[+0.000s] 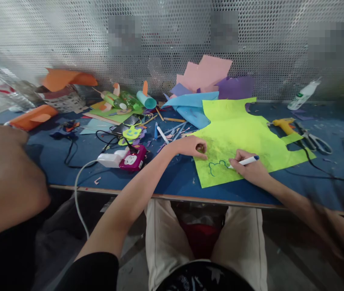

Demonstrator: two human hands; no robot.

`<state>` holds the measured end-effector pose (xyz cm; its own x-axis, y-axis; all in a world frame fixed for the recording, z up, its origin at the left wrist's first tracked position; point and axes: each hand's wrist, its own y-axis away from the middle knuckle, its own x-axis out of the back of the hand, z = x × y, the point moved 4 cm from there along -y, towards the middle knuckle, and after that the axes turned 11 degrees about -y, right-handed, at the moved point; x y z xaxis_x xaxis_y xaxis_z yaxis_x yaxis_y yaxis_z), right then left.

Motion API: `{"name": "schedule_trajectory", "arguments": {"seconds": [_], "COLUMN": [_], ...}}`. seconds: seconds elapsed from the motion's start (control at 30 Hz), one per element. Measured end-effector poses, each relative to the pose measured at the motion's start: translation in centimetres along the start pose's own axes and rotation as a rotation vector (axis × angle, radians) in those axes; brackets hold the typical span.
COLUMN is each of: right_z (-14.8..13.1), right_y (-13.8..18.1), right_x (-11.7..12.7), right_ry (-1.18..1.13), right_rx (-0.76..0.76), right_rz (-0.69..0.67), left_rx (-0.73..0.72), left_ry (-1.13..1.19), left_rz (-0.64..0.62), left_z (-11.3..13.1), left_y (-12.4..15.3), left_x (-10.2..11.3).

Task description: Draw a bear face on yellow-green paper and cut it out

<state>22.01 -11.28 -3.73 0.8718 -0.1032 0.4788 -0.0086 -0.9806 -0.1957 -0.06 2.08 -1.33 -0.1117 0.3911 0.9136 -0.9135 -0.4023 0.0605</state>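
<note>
A bright yellow-green sheet (234,121), cut away along several edges, lies over the blue table. Against its left part rests my left hand (194,146), its fingers loosely curled and a gap showing between thumb and fingers, nothing seen in them. My right hand (247,166) grips a white marker (249,160) with a dark blue cap on its upper end. The marker's tip touches the sheet near its front edge. There a blue outline (217,165) with rounded bumps, like an animal's head, is drawn, its lower side open.
A purple power adapter (133,158) with cables stands left of my forearm. Paper scraps and another marker (162,134) lie behind it. Right: a glue gun (284,125), scissors (317,141), a glue bottle (303,95). A co-worker's arm (11,173) leans on the table at left.
</note>
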Motion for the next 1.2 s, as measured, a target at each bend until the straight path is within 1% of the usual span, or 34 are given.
{"name": "schedule_trajectory", "arguments": {"seconds": [0.13, 0.2, 0.33, 0.4, 0.5, 0.63, 0.77, 0.9, 0.93, 1.0, 1.07, 1.17, 1.2], "right_z": [0.5, 0.5, 0.1, 0.0, -0.1, -0.3, -0.4, -0.1, 0.0, 0.1, 0.0, -0.4, -0.6], "right_y": [-0.1, -0.1, -0.2, -0.1, -0.1, 0.0, 0.1, 0.1, 0.2, 0.4, 0.4, -0.3, -0.7], "right_x": [0.0, 0.0, -0.1, -0.1, 0.0, 0.1, -0.1, 0.1, 0.0, -0.3, -0.4, 0.0, 0.1], "right_ry": [-0.082, -0.075, 0.009, 0.015, -0.008, -0.014, -0.022, -0.012, -0.019, -0.059, -0.135, -0.305, -0.361], "right_rx": [-0.082, -0.092, -0.017, 0.013, 0.014, 0.014, 0.035, 0.034, 0.036, 0.047, 0.048, 0.006, -0.016], "right_rz": [-0.007, -0.014, -0.021, -0.036, -0.056, -0.044, -0.127, -0.103, -0.127, -0.209, -0.236, -0.13, -0.118], "left_rx": [0.007, 0.008, 0.007, 0.008, 0.013, 0.008, 0.0, 0.005, 0.007, 0.01, 0.008, 0.003, 0.002], "left_ry": [0.0, -0.001, -0.001, 0.001, 0.0, 0.003, 0.012, 0.015, 0.017, 0.018, 0.013, -0.005, -0.008], "left_rz": [-0.001, -0.004, -0.002, -0.001, -0.002, -0.004, -0.003, -0.011, -0.014, -0.015, -0.014, -0.004, -0.003], "left_z": [0.0, 0.0, 0.0, 0.0, 0.0, 0.0, 0.1, 0.1, 0.1, 0.1, 0.0, 0.0, 0.0], "left_y": [0.0, 0.0, 0.0, 0.0, 0.0, 0.1, 0.0, 0.0, 0.0, 0.0, 0.0, 0.0, -0.1], "left_x": [0.0, 0.0, 0.0, 0.0, 0.0, 0.0, 0.0, 0.1, 0.1, 0.0, 0.0, 0.0, 0.0]}}
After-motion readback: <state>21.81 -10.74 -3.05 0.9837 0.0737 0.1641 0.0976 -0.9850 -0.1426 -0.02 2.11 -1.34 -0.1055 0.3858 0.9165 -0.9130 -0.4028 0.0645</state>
